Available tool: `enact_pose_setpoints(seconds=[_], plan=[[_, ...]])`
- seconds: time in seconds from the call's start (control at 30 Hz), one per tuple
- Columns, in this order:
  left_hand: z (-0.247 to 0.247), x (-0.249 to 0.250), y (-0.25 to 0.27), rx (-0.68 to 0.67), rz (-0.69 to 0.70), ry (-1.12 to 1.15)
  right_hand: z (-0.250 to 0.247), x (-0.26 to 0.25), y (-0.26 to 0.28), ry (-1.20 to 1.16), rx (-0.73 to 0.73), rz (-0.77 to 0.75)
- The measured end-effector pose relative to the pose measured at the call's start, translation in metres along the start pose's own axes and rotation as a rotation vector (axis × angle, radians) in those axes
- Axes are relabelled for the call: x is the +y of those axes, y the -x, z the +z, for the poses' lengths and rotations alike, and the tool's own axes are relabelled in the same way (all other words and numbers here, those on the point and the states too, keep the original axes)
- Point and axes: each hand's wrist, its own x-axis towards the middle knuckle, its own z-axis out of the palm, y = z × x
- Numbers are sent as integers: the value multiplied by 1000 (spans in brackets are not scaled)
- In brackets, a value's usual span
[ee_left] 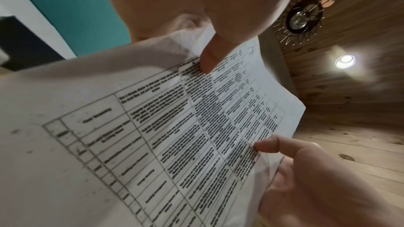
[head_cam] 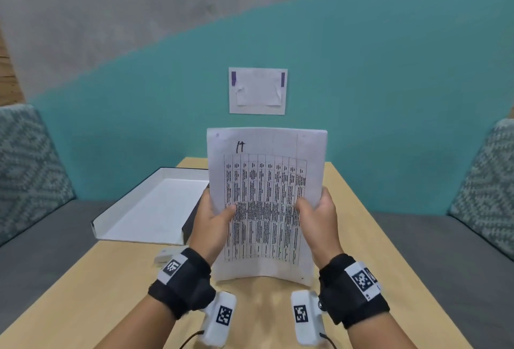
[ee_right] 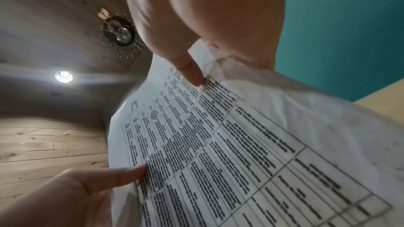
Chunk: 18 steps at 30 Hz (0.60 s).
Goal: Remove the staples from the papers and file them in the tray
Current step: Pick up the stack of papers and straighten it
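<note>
Only one mark on the papers [head_cam: 267,204] can be read: a handwritten "17" near the top left of the front sheet, above a printed table whose many narrow columns of dark text are too blurred to make out. The sheets are white, slightly bowed and smudged toward the lower margin. They stand nearly upright above the table [head_cam: 358,226], long axis running from the bottom edge, close to the tabletop, up toward the teal wall [head_cam: 389,98], printed face toward the person.

The left hand [head_cam: 215,219] grasps the left edge about halfway up, its thumb [ee_left: 207,61] pressed on the printed face and the fingers behind the sheet. The right hand [head_cam: 317,216] grips the right edge at the same height, thumb [ee_right: 190,73] on the front. Both wrists wear black bands with square coded markers.

Left of the papers lies the white tray [head_cam: 150,209], open and shallow, its long side angled away from the person. A small white object [head_cam: 164,255] sits on the table just before the tray; what it is cannot be told. A taped paper [head_cam: 257,90] hangs on the wall.
</note>
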Motion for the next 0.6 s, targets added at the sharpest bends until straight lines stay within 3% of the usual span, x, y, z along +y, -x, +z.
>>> enact_pose_setpoints(seconds=[0.3, 0.5, 0.6], plan=[[0, -16, 3, 4, -60, -57, -1, 25, 2, 20, -7, 104], [5, -9, -3, 54, 3, -58, 5, 15, -1, 14, 22, -5], [5, -18, -3, 71, -34, -116, 8, 25, 2, 33, 16, 44]])
